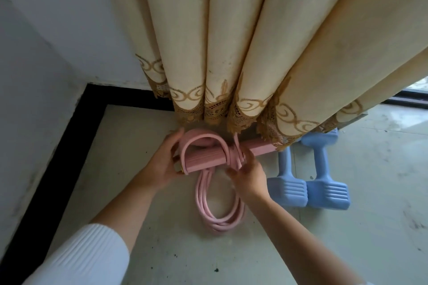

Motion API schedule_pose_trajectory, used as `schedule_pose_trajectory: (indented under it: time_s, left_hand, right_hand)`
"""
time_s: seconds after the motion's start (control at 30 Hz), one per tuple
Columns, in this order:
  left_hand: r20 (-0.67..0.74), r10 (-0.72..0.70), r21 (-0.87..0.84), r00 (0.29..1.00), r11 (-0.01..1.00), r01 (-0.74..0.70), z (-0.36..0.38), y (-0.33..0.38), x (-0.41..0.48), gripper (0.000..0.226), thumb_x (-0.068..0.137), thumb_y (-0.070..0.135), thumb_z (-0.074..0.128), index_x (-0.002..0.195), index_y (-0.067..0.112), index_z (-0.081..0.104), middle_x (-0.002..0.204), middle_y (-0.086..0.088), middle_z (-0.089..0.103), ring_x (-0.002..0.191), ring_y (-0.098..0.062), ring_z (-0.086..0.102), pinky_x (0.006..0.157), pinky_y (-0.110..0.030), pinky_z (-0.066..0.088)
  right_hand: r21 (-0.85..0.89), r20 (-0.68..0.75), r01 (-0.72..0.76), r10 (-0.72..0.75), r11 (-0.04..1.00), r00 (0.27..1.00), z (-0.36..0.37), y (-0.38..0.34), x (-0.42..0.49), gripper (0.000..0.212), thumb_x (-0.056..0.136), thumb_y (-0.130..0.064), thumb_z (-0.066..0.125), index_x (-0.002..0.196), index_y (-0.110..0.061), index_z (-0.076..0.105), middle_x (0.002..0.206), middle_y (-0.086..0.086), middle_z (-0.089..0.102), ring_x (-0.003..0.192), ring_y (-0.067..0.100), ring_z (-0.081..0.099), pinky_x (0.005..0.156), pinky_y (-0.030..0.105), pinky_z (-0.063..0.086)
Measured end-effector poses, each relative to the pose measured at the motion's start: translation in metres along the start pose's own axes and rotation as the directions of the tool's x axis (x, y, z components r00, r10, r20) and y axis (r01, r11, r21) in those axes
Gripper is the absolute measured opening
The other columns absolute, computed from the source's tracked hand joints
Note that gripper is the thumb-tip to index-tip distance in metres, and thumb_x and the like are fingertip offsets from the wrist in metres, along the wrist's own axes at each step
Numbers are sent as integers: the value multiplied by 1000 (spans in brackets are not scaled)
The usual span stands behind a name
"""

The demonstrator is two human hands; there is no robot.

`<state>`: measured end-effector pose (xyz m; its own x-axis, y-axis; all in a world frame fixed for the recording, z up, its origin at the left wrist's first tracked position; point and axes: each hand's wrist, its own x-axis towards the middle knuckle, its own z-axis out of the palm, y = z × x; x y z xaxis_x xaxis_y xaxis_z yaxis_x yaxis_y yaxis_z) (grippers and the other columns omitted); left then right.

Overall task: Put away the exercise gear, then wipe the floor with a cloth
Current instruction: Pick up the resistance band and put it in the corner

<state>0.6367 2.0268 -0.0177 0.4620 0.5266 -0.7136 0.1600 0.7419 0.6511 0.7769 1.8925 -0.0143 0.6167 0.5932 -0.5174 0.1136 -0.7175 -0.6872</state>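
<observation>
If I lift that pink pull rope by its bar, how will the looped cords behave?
The cords will probably dangle and swing, since they already sag in loose loops on the floor. The ribbed bar looks stiff, so it should stay straight. Both the left hand and right hand hold it, suggesting tangles are likely.

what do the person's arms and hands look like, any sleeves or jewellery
The left hand is bare, no glove, and a white ribbed sleeve sits pushed up that arm, leaving the forearm uncovered. The right hand is bare too, with the forearm uncovered to the frame edge. No ring, watch or bracelet shows on either.
</observation>
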Motion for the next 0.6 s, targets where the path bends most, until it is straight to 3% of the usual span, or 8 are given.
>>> schedule_pose_trajectory:
  time_s: [0.03,0.1,0.17,0.27,0.33,0.5,0.6]
  left_hand:
    - [37,22,92,999,995,-25,-3,-4,3,33,76,43,68,107,39,60,114,3,62,105,-18,57,89,-47,46]
    - [50,41,214,998,975,-51,-6,-13,11,63,62,26,76,118,40,51,118,4,62,108,-21,57,83,-43,48]
    - [-3,58,242,998,969,-55,-5,-18,14,59,57,16,71,111,33,55,114,0,63,110,-27,57,78,-39,48]
    - [-42,98,217,994,972,-86,-3,-20,12,42,60,11,71,94,30,56,100,1,62,101,-27,59,80,-39,49]
    - [-41,128,175,991,977,-120,-3,-19,14,40,70,0,74,94,27,57,100,-2,63,98,-25,60,82,-39,50]
    - [-94,244,57,965,969,-240,-3,-9,23,42,78,-7,65,104,26,63,104,-2,68,94,-15,65,75,-27,52]
    - [-137,332,236,933,926,-295,-2,-12,26,34,84,4,67,112,22,63,86,4,64,69,-1,59,64,-21,48]
  right_hand:
    - [-85,-18,35,-36,996,999,-1,3,1,70,82,-24,68,143,-37,36,117,9,51,112,27,51,88,30,44]
    - [-282,-47,108,-127,953,991,-4,7,1,72,85,-27,63,146,-42,28,127,10,38,118,30,38,94,37,40]
    - [-397,-36,183,-215,899,976,-4,10,2,74,87,-27,60,146,-47,20,132,11,35,115,33,40,91,42,44]
    - [-312,2,262,-276,913,961,3,13,0,81,89,-20,56,146,-53,9,134,8,43,98,31,58,73,43,53]
    - [-283,-30,278,-299,918,954,5,12,2,81,89,-17,57,147,-51,10,128,8,51,87,29,62,67,43,54]
    - [-296,-36,292,-316,910,948,4,16,7,74,92,-20,59,151,-35,18,128,8,56,108,33,51,77,40,47]
    - [-287,29,280,-284,916,958,5,16,6,76,92,-20,58,152,-36,14,137,2,51,111,29,49,77,35,44]
